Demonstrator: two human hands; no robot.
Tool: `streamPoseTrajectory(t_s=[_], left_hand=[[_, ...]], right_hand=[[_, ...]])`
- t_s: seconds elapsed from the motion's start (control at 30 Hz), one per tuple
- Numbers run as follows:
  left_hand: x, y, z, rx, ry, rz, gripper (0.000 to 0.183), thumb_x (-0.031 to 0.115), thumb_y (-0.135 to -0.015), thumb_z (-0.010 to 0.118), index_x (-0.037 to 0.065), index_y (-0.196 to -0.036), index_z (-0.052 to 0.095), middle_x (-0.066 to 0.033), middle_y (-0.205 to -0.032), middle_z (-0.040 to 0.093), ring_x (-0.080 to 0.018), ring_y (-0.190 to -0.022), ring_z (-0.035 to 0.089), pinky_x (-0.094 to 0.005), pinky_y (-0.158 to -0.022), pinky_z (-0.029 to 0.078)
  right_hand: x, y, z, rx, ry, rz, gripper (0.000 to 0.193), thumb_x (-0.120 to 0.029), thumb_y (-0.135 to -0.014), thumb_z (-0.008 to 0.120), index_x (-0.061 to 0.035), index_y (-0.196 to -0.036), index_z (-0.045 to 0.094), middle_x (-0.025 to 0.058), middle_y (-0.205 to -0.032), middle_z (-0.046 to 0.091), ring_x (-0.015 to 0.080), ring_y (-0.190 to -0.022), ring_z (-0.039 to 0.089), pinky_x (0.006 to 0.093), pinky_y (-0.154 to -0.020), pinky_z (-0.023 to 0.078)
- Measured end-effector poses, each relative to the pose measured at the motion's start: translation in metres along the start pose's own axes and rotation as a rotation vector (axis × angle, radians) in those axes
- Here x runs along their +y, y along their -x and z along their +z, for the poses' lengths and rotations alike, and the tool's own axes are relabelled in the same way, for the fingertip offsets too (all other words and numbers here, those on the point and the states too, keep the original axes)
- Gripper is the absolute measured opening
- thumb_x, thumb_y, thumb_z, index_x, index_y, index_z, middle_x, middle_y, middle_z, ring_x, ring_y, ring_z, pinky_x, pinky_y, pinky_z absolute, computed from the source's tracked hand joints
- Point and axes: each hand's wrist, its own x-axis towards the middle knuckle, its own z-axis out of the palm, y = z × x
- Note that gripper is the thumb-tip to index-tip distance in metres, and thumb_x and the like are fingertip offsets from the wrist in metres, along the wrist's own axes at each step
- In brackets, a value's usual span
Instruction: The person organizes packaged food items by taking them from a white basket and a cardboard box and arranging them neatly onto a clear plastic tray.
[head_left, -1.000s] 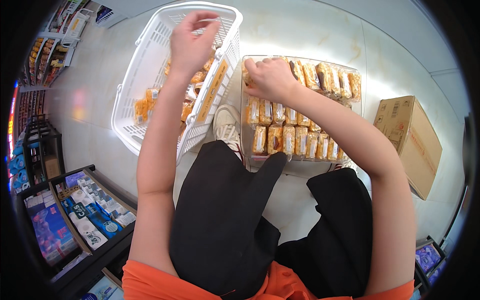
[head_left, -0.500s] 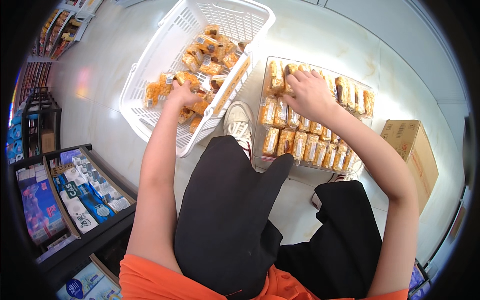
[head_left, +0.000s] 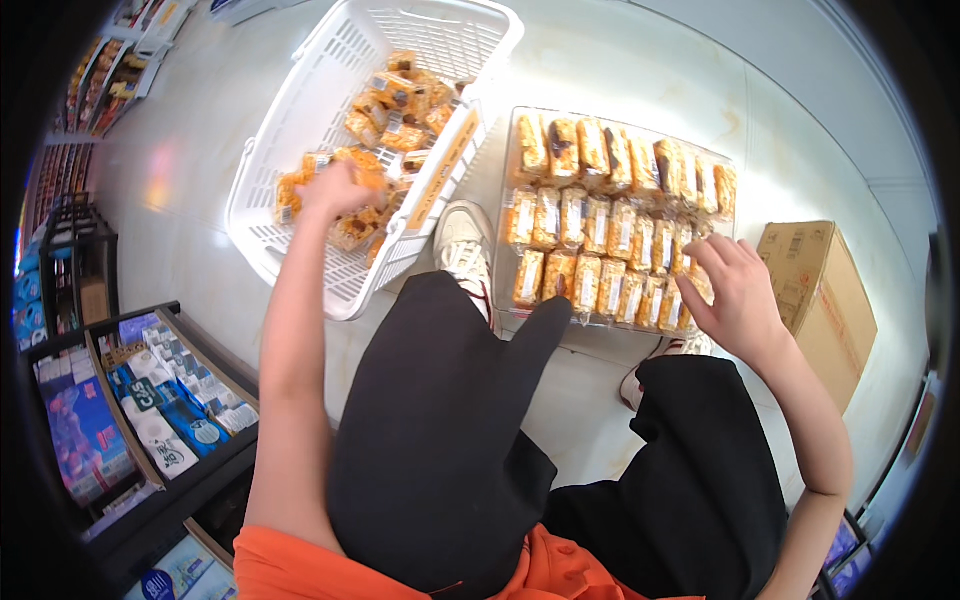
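In the white plastic basket [head_left: 270, 125] on the left lies a loose heap of wrapped orange-brown pastries [head_left: 405, 95]. My left hand [head_left: 342, 188] is down among the nearer ones; its fingertips are blurred and partly hidden, so any grip cannot be made out. To the right, a clear shallow tray [head_left: 503, 232] carries three rows of similar wrapped pastries [head_left: 597, 225] standing on edge. At the tray's right end, my right hand [head_left: 738, 295] is open, thumb and fingers apart, close to the ends of the nearer two rows, with nothing seen in it.
A brown cardboard box [head_left: 830, 300] stands right of the tray. My shoe [head_left: 464, 240] is between basket and tray. Lower left, a black shelf [head_left: 215, 455] holds tissue packs. Another shelf with snack packs [head_left: 105, 85] stands far left.
My right hand has moved from the tray's far row to its near right end, uncovering that row. My left hand stays in the basket, shifted slightly. The whole view has shifted a little.
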Motion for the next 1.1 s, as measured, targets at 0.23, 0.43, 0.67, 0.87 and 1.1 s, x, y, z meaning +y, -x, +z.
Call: streamPoseTrajectory(t_s=[0.23, 0.43, 0.67, 0.87, 1.1], left_hand=[[0.079, 0.071, -0.065, 0.894, 0.492, 0.694, 0.039, 0.021, -0.067, 0.078, 0.006, -0.093, 0.054, -0.009, -0.079, 0.058, -0.0266, -0.068, 0.061, -0.0354, -0.061, 0.049], [0.192, 0.155, 0.008, 0.759, 0.45, 1.512, 0.027, 0.004, -0.061, 0.068, 0.006, -0.082, 0.051, -0.0087, -0.076, 0.052, -0.0275, -0.059, 0.056, -0.0358, -0.051, 0.046], [0.193, 0.159, 0.006, 0.402, 0.472, 1.585, 0.032, 0.007, -0.065, 0.073, 0.005, -0.093, 0.058, -0.0101, -0.095, 0.058, -0.0276, -0.088, 0.061, -0.0369, -0.075, 0.051], [0.125, 0.068, -0.041, 0.931, 0.45, 0.923, 0.019, 0.007, -0.083, 0.06, 0.003, -0.102, 0.061, -0.0151, -0.104, 0.061, -0.0327, -0.101, 0.058, -0.041, -0.088, 0.048], [0.034, -0.005, 0.011, -0.037, -0.319, 0.087, 0.059, 0.04, -0.08, 0.064, 0.001, -0.123, 0.054, -0.0233, -0.134, 0.049, -0.0368, -0.118, 0.054, -0.0459, -0.097, 0.047]], right_hand=[[-0.008, -0.005, -0.002, 0.032, -0.807, 0.441, 0.03, -0.025, -0.089, 0.066, 0.0021, -0.101, 0.062, 0.0071, -0.078, 0.063, 0.0139, -0.068, 0.058, 0.0282, -0.06, 0.046], [-0.033, -0.017, 0.02, -0.167, -1.565, 0.447, 0.047, -0.043, -0.096, 0.055, -0.0029, -0.121, 0.053, 0.0044, -0.097, 0.063, 0.0094, -0.078, 0.061, 0.0238, -0.063, 0.047], [-0.011, 0.011, 0.036, 0.055, -1.2, 0.521, 0.044, -0.035, -0.093, 0.061, -0.0019, -0.12, 0.051, 0.0098, -0.105, 0.061, 0.0175, -0.087, 0.062, 0.031, -0.072, 0.051], [0.052, 0.05, 0.056, 0.114, -0.142, 0.526, 0.047, -0.026, -0.089, 0.061, 0.0042, -0.119, 0.043, 0.0247, -0.096, 0.06, 0.0371, -0.086, 0.063, 0.0421, -0.071, 0.05], [0.076, 0.054, 0.068, 0.105, 0.047, 0.614, 0.038, -0.028, -0.088, 0.06, -0.0006, -0.105, 0.041, 0.0156, -0.057, 0.057, 0.0377, -0.058, 0.061, 0.0455, -0.055, 0.048]])
